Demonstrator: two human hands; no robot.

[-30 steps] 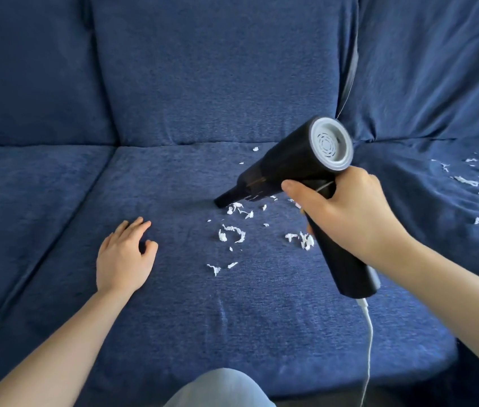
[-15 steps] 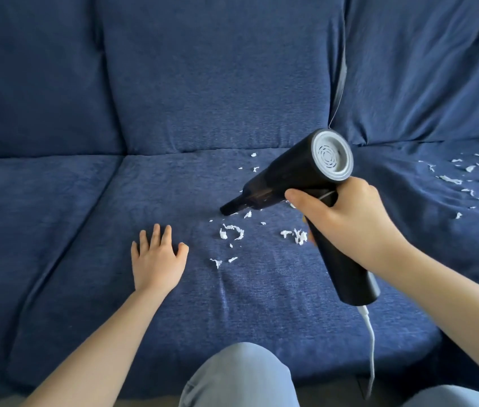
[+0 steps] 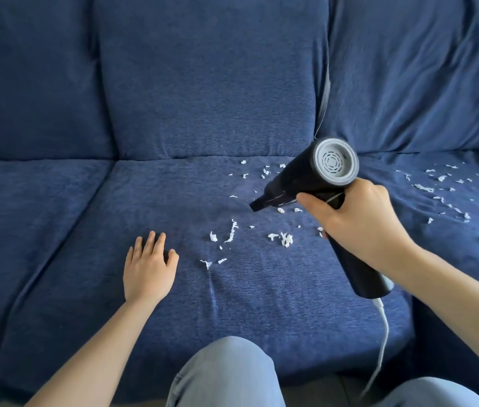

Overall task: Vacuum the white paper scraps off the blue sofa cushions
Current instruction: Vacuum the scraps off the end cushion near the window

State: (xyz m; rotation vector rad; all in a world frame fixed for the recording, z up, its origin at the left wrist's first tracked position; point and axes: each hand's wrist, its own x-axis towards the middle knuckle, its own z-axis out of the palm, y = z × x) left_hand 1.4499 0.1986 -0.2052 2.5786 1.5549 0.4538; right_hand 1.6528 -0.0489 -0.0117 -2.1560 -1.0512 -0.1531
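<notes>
The left hand [image 3: 148, 267] lies flat, fingers straight, on the middle seat cushion [image 3: 115, 304], left of the paper scraps [image 3: 282, 238]. These scraps lie scattered just right of that hand and below the black handheld vacuum [image 3: 308, 180], whose nozzle points at them. The right hand [image 3: 355, 224] grips its handle. More scraps [image 3: 444, 198] litter the right-hand cushion [image 3: 452, 245]. By my judgement, most cleaning remains.

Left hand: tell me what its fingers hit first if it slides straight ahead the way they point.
The left hand lies flat, fingers pointing at the back cushion; only bare seat cushion lies between, so probably that.
</notes>
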